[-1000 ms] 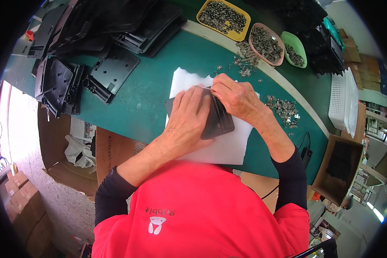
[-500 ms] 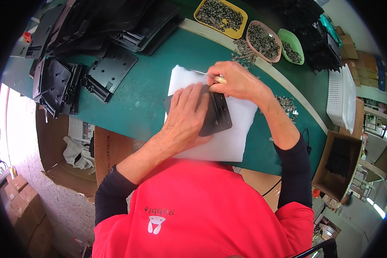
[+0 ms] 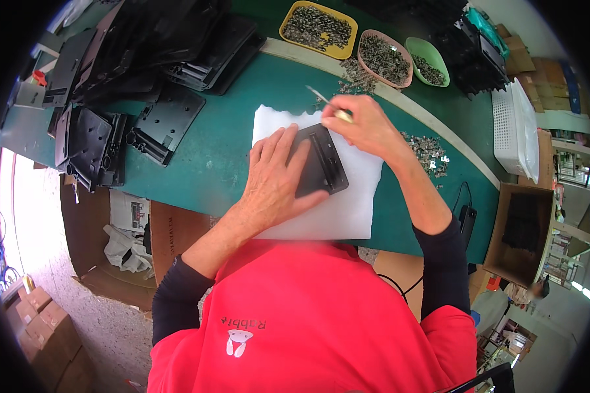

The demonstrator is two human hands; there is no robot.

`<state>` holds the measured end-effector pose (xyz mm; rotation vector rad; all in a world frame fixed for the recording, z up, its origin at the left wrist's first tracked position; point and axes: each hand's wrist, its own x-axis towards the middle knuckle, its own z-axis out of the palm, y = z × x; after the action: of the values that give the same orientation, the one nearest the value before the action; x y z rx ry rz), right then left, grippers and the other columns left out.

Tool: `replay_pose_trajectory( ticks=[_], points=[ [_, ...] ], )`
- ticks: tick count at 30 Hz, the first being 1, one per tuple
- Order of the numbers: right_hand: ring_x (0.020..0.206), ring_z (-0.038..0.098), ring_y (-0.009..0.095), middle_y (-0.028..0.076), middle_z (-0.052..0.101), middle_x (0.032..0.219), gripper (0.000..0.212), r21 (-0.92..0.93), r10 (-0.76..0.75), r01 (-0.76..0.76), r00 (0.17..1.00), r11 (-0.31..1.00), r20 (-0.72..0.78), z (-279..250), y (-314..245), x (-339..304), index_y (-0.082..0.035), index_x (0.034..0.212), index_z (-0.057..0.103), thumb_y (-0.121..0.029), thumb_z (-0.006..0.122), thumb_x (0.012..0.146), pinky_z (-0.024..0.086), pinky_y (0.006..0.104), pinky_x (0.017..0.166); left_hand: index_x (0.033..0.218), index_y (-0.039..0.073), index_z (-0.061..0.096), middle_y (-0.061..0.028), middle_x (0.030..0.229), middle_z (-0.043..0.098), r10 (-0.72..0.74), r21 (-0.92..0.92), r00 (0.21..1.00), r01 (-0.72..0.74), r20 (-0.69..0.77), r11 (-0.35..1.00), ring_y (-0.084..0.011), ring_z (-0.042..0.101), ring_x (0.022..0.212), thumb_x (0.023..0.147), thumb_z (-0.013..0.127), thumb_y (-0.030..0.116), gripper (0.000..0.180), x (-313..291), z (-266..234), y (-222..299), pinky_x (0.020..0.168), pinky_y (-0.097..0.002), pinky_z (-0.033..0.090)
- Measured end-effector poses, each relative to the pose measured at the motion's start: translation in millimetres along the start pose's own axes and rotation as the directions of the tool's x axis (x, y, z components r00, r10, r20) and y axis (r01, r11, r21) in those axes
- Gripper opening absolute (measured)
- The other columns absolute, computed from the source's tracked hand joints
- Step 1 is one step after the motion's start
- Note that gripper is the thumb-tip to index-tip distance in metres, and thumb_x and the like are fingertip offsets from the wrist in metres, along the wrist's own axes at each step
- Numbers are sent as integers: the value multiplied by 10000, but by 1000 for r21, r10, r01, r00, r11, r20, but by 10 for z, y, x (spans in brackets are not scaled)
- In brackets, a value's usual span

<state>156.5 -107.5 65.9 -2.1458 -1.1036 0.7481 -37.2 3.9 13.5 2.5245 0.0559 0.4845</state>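
Observation:
A black plastic panel [image 3: 320,160] with a slotted raised strip lies on a white foam sheet [image 3: 341,219] in front of me. My left hand [image 3: 269,173] rests flat over its left part, fingers stretched and thumb spread along the near edge. Just above the panel's far right corner, my right hand [image 3: 367,128] is closed round a thin-bladed hand tool [image 3: 343,116] with a pale yellowish handle. The metal shaft points away to the far left, its tip raised off the panel. What kind of tool it is, I cannot make out for certain.
Stacked black plastic panels [image 3: 170,118] fill the left of the green table [image 3: 196,170]. Small metal clips sit in a yellow tray [image 3: 339,52], a pink bowl [image 3: 406,77] and a green bowl [image 3: 444,78]; loose clips [image 3: 426,154] lie at right. Cardboard boxes [image 3: 521,226] flank the table.
My right hand has lifted slightly, and the tool's tip has swung up and away from the panel. My left hand's thumb has spread out over the near edge. The view has shifted a little.

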Motion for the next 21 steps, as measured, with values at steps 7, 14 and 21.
replay_pose_trajectory(
  ticks=[7, 14, 21],
  points=[
    [541, 475, 55, 17, 558, 665, 264, 102, 114, -107, 991, 989, -68, 116, 75, -696, 19, 1139, 654, -130, 544, 951, 402, 257, 494, 1092, -6, 671, -116, 1036, 634, -248, -35, 966, 246, -70, 969, -307, 581, 1005, 818, 743, 184, 341, 295, 60, -42, 839, -398, 456],
    [608, 578, 188, 109, 589, 691, 332, 48, 57, -50, 984, 998, -170, 405, -59, -964, -13, 1250, 620, -60, 497, 944, 478, 339, 614, 905, 19, 715, -115, 778, 659, -469, -196, 868, 494, 163, 847, -263, 638, 733, 835, 686, 208, 203, 522, -6, -66, 715, -390, 500],
    [666, 653, 327, 128, 642, 823, 359, -414, -9, -54, 989, 909, -148, 598, -223, -1037, -107, 1254, 641, -66, 575, 904, 537, 409, 623, 897, -15, 667, -108, 775, 647, -426, -177, 853, 489, 300, 854, -227, 622, 728, 833, 661, 200, 224, 499, -82, -105, 696, -365, 500]
  ],
)
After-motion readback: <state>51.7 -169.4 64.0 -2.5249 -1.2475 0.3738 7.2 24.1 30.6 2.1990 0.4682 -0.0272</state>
